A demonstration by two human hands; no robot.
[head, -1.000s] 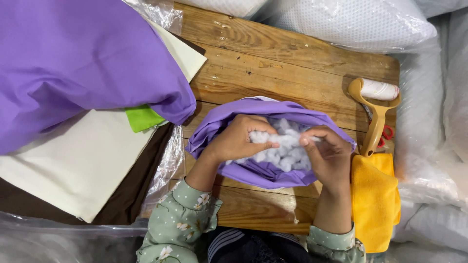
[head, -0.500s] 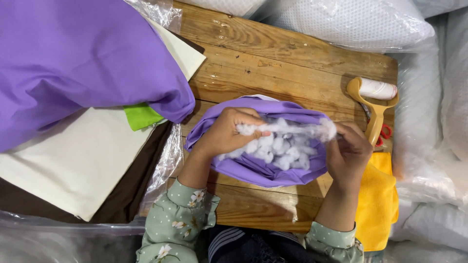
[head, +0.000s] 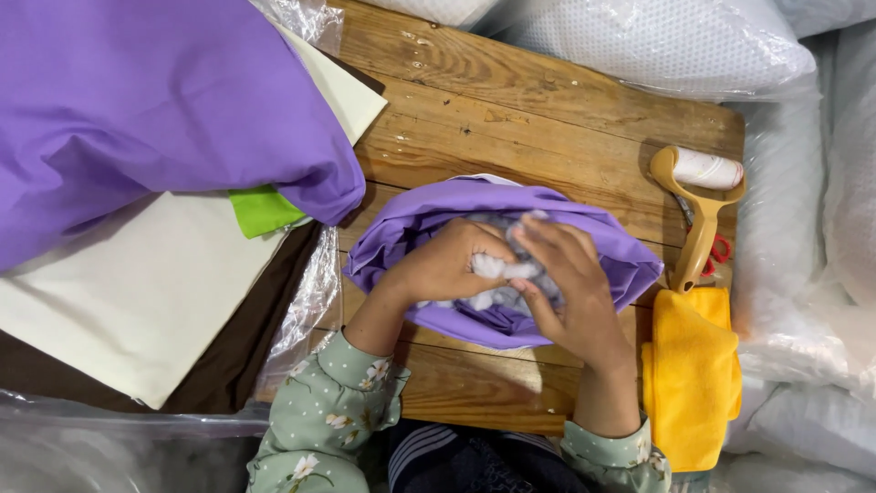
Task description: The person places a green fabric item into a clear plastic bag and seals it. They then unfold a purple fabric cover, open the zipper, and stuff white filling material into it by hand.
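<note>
Half a second ago the right hand (head: 570,292) sat out at the right rim of the open purple fabric cover (head: 497,260), spreading the mouth wide; now it has come inward and lies over the middle of the opening, meeting the left hand (head: 447,265). The white clumpy fibre stuffing (head: 497,269), which showed as a broad patch before, is mostly hidden under both hands, so it looks, as a judgement, as if the filling is being pressed down into the cover rather than pulled out.

The left hand is curled, fingers tucked into the stuffing. The right hand lies with fingers bent over the same clump, pinching a tuft between thumb and fingertips. The cover sits directly beneath both hands on the wooden plank table (head: 547,110), its rim bunched around the wrists.

Just right of the right hand lie a tan-handled lint roller (head: 698,205) and a folded yellow cloth (head: 693,374). Well left of the left hand is a stack of purple, cream and brown fabrics (head: 155,183).
</note>
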